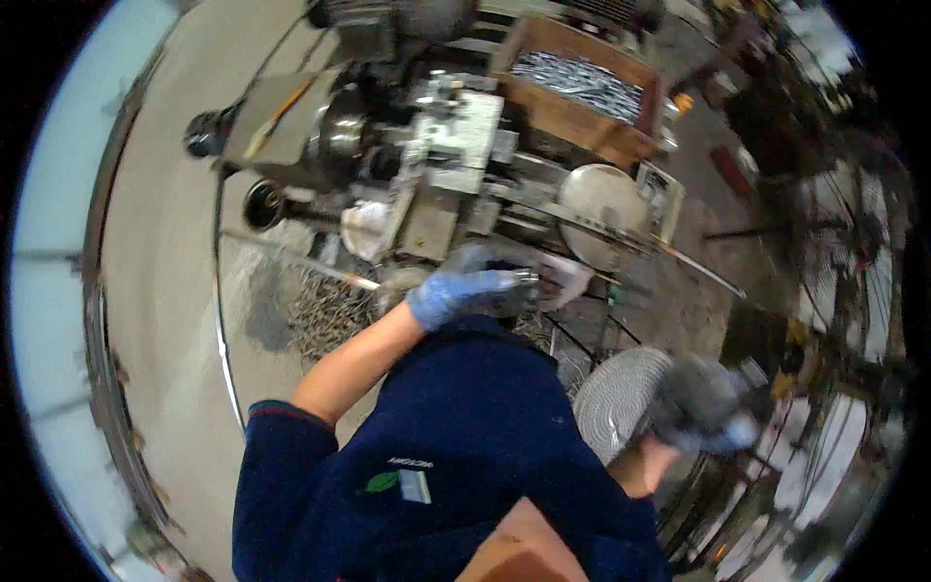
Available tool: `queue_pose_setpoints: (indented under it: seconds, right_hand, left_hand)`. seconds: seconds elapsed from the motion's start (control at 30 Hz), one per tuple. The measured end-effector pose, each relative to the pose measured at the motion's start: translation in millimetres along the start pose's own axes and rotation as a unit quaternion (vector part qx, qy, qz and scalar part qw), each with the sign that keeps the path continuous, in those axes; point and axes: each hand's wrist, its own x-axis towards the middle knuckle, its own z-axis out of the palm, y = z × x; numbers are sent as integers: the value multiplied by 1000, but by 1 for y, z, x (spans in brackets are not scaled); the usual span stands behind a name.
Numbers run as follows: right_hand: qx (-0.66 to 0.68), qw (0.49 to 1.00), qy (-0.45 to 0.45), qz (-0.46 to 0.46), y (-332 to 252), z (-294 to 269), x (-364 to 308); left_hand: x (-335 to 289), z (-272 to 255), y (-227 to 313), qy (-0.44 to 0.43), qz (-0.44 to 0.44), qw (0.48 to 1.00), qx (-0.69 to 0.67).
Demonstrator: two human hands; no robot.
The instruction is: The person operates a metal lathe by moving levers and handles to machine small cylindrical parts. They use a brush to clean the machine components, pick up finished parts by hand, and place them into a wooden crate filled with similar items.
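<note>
My left hand point(461, 293), in a blue work glove with a dark grey palm, is held in front of my body at the near side of a lathe point(441, 145). Its fingers are closed around a small dark, shiny metal part point(527, 278), partly hidden by the glove. Off to the right, my right hand point(700, 403), gloved as well, is smeared by motion. It reaches past a round grey ribbed disc point(621, 396). A small pale shape shows by its fingertips, too blurred to name.
Behind the lathe bed sits a wooden box point(572, 121) heaped with small metal pieces. A round pale plate point(603, 209) is to the right of the carriage. Metal shavings point(335, 310) lie on the floor at left. A brush point(276, 121) rests on the headstock.
</note>
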Motion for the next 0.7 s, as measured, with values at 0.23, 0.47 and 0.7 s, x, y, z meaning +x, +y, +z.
queue_pose_setpoints:
  seconds: [0.23, 0.47, 0.7]
  right_hand:
    - [6, 855, -388, -343, -128, 75, 20]
    - [60, 730, -521, -439, -154, 156, 19]
    - [59, 715, -528, -454, -161, 160, 14]
  left_hand:
    - [-16, -7, 6, 4, -23, 996, -86]
    - [-26, -17, 3, 26, -26, 994, -101]
    - [-34, -33, -1, 42, -45, 991, -120]
